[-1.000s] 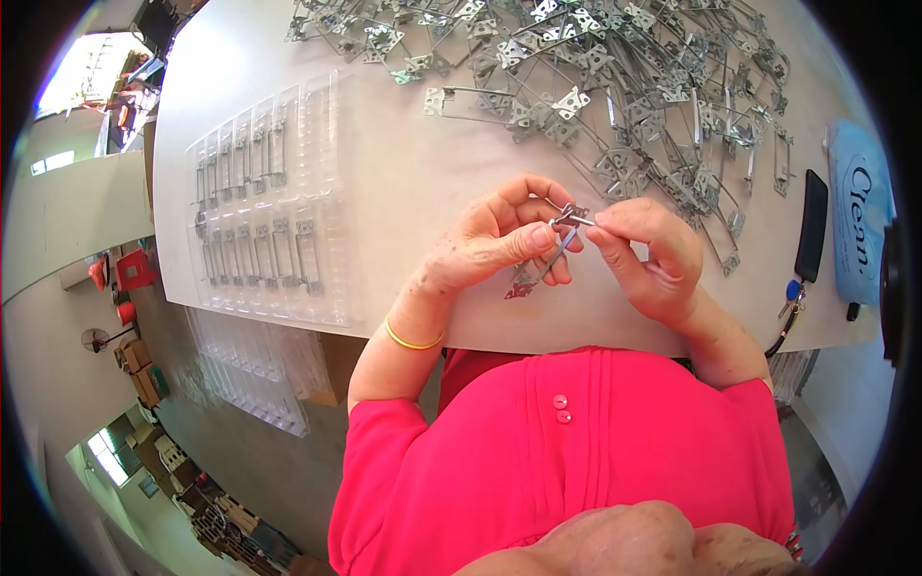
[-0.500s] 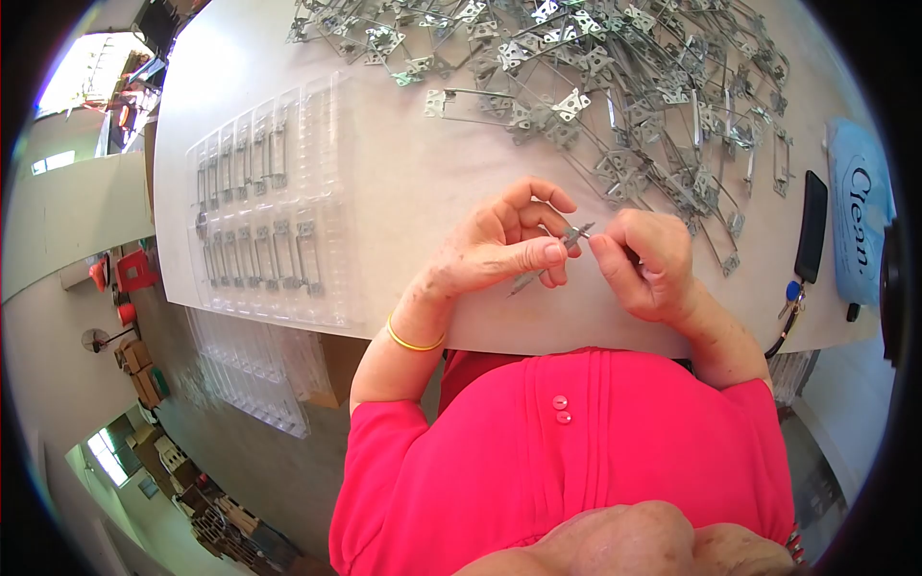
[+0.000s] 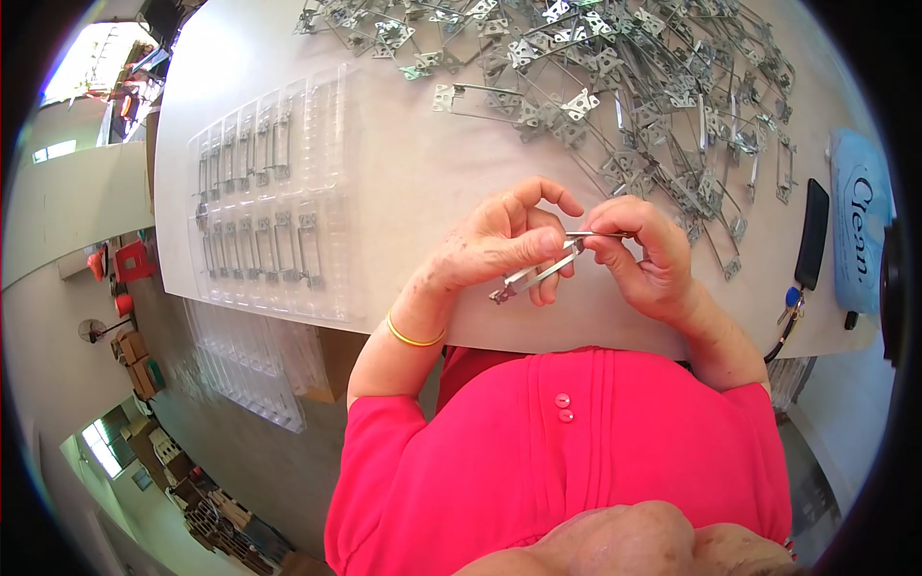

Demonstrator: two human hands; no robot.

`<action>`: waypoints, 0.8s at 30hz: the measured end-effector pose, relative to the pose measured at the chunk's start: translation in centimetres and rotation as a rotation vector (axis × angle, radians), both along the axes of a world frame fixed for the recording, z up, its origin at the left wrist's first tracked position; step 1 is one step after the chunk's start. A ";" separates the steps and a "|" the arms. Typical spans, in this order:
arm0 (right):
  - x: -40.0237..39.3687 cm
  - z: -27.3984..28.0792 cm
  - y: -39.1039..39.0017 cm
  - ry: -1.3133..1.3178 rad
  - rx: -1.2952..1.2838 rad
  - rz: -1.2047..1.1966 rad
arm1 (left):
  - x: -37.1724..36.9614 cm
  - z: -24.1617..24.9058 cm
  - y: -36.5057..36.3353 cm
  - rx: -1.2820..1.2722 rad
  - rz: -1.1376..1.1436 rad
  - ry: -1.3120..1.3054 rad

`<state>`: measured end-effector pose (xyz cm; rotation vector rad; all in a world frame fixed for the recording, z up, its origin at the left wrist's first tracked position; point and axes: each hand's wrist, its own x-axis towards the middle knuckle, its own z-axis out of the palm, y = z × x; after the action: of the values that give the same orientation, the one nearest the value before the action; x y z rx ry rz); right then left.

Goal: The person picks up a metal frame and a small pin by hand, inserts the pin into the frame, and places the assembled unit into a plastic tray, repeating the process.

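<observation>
Between my two hands, above the table's near edge, is a metal bracket (image 3: 523,281) with a long narrow frame and plate-like ends. My left hand (image 3: 499,240) grips it with the thumb pressed against the fingers, and its long part slants down to the left. With thumb and fingertips, my right hand (image 3: 643,252) pinches the upper end, where a thin flat metal edge shows. My fingers partly hide the bracket's middle. Left of my hands, a clear plastic tray (image 3: 327,202) holds two rows of similar brackets (image 3: 254,248).
A large tangled pile of metal brackets (image 3: 663,96) covers the far right of the white table (image 3: 413,182). At the right lie a black phone-like object (image 3: 812,230), keys with a blue tag (image 3: 791,298) and a blue packet (image 3: 857,216). More clear trays (image 3: 250,374) are below the left edge.
The bracket has turned in my hands, so its long frame now shows below my left fingers. My right fingers have shifted from beside its tip onto its upper end.
</observation>
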<state>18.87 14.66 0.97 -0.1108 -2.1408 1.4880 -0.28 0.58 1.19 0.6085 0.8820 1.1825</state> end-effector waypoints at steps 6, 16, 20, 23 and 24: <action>0.4 -0.2 -1.0 0.014 -0.466 -0.024 | -0.4 -0.5 0.0 0.031 0.017 -0.247; -0.1 0.3 -0.8 0.005 -0.812 -0.046 | 0.0 -1.0 0.1 0.289 0.080 -0.403; -0.1 0.3 -1.2 -0.027 -0.806 -0.056 | 0.1 -0.8 -0.1 0.224 0.127 -0.282; -0.1 0.5 -1.5 -0.062 -0.794 -0.052 | 0.0 -1.0 -0.2 0.181 0.133 -0.278; -0.1 0.5 -1.5 -0.060 -0.793 -0.053 | -0.2 -1.4 -0.1 0.183 0.131 -0.276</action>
<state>18.82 13.12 1.45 -0.4862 -1.4502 2.2283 -0.47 0.45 -0.23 0.5240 0.5906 1.4376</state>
